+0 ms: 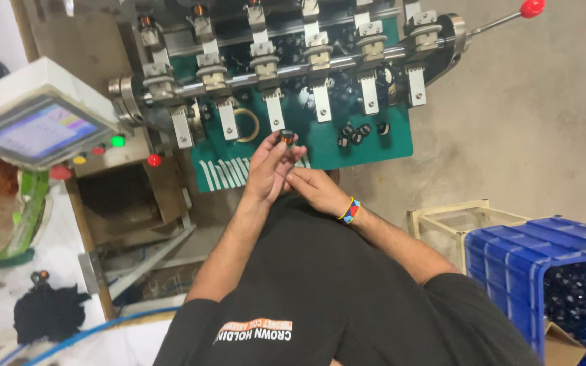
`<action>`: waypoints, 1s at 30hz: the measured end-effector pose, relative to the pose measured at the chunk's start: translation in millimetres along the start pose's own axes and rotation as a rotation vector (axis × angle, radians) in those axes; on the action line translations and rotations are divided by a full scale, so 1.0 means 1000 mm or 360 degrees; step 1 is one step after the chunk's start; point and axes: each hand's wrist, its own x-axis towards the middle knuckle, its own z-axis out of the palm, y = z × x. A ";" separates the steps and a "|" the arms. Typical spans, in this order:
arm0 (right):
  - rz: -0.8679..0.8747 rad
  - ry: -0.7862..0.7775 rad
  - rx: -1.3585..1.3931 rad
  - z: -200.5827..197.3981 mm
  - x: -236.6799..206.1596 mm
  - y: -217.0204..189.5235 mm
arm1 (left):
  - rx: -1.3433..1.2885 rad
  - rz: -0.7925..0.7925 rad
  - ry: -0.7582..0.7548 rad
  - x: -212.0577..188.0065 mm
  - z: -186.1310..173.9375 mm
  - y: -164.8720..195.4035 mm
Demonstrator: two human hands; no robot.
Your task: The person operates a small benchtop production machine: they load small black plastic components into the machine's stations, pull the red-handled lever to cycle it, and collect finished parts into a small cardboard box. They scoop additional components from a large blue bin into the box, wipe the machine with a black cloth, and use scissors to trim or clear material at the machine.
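My left hand is raised in front of a winding machine and pinches a small black and orange coil part at its fingertips. My right hand, with a coloured bracelet on the wrist, sits just below and to the right, its fingers bent toward the left palm and touching it. Whether it holds anything is hidden. Behind the hands lies the machine's green plate, with a row of several metal clamps on a shaft above it.
Several small black parts and a tape ring lie on the green plate. A lever with a red knob sticks out top right. A control box with screen and coloured buttons stands left. A blue crate of black parts is right.
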 end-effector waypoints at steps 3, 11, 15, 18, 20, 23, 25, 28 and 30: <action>-0.0039 -0.0149 -0.0282 -0.021 -0.015 0.008 | -0.0052 -0.0035 0.0033 -0.003 0.008 -0.010; 0.0628 0.0074 -0.1025 -0.105 0.023 0.084 | 0.0280 0.0238 0.0459 -0.035 -0.003 -0.023; 0.0668 0.0133 -0.0760 -0.092 0.053 0.113 | 0.0367 0.0256 0.0697 -0.063 -0.020 -0.037; 0.0579 0.0188 -0.0688 -0.077 0.079 0.117 | 0.0350 0.0253 0.0718 -0.070 -0.034 -0.045; 0.0599 0.0183 -0.0773 -0.073 0.085 0.118 | 0.0368 0.0220 0.0714 -0.072 -0.044 -0.050; -0.0176 0.0267 -0.1335 -0.073 0.088 0.109 | 0.0597 0.0234 0.0685 -0.058 -0.060 -0.052; -0.0094 0.0235 -0.1176 -0.056 0.062 0.081 | 0.0923 0.0472 0.0562 -0.059 -0.063 -0.040; -0.0200 -0.0095 -0.0636 -0.039 0.016 0.036 | 0.1507 0.0632 0.0429 -0.063 -0.066 -0.025; -0.0387 -0.0172 -0.0502 -0.023 0.008 0.005 | 0.1770 0.0614 0.0304 -0.061 -0.060 -0.008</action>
